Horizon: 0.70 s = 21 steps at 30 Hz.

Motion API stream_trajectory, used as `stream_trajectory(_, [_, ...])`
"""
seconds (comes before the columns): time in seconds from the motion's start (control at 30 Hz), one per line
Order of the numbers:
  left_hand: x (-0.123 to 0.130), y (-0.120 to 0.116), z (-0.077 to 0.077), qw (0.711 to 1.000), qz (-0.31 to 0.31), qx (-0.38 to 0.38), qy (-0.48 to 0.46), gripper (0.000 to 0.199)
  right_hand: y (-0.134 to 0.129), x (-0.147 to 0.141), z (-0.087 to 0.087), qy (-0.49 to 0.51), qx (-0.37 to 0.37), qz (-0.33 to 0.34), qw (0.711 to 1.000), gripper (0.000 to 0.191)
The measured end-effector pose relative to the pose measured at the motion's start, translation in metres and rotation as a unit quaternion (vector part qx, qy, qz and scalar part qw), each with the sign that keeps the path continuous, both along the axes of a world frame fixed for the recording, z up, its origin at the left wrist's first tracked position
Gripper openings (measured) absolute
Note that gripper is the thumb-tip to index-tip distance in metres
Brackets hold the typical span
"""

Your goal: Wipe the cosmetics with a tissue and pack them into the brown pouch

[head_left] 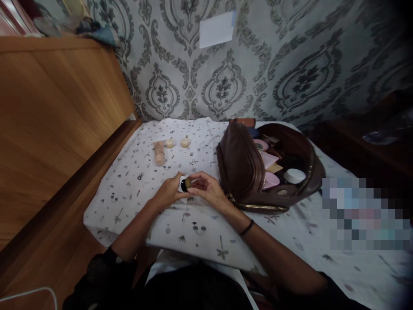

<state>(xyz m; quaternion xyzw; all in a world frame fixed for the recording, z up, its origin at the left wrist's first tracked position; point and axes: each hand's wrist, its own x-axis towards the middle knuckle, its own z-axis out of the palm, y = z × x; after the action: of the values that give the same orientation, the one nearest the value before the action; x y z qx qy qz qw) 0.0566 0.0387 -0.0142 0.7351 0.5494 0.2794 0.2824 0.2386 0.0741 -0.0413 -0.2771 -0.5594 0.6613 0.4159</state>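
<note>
Between both hands, just above the patterned cloth, is a small container (184, 184) with a black band and a gold-brown end. My left hand (168, 190) grips its white side, which may be a wipe or part of the container. The fingers of my right hand (208, 188) close around the gold-brown end. Beyond my hands lie a beige squeeze tube (159, 153) and two small yellowish pots, the left pot (169, 143) and the right pot (185, 143). Right of my hands sits an unzipped brown makeup bag (240, 157) with a white round lid (294, 175) and a pink container (271, 180) inside.
A white cloth with small prints (129, 189) covers the surface. At the left rises a wooden cabinet (64, 94). Behind stands a patterned wall (222, 82) with a paper (217, 30) on it. A brown case (243, 122) lies behind the bag; a blurred-out patch is at right.
</note>
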Motion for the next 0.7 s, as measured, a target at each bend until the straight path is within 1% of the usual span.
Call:
stream_trajectory(0.17, [-0.002,0.003,-0.003,0.999,0.008,-0.021,-0.027,0.039,-0.001,0.0,-0.001,-0.007,0.035,-0.001,0.999,0.049])
stream_trajectory(0.33, [-0.003,0.005,-0.005,0.995,0.008,-0.051,-0.09,0.038,0.0,-0.002,0.001,0.012,0.032,-0.001,0.999,0.051])
stream_trajectory(0.43, [-0.004,0.006,-0.007,0.992,-0.008,-0.053,-0.116,0.04,-0.001,-0.003,0.004,0.025,0.019,-0.022,0.999,0.051])
stream_trajectory(0.53, [-0.005,0.006,-0.007,0.994,-0.021,-0.048,-0.1,0.043,-0.003,-0.003,0.009,0.048,-0.005,-0.069,0.996,0.048])
stream_trajectory(0.63, [-0.008,0.007,-0.007,0.992,0.005,-0.052,-0.113,0.042,-0.004,-0.001,0.014,0.076,-0.042,-0.094,0.992,0.047])
stream_trajectory(0.7, [-0.009,0.007,-0.007,0.989,0.043,-0.036,-0.14,0.041,-0.005,-0.001,0.017,0.093,-0.072,-0.093,0.989,0.048])
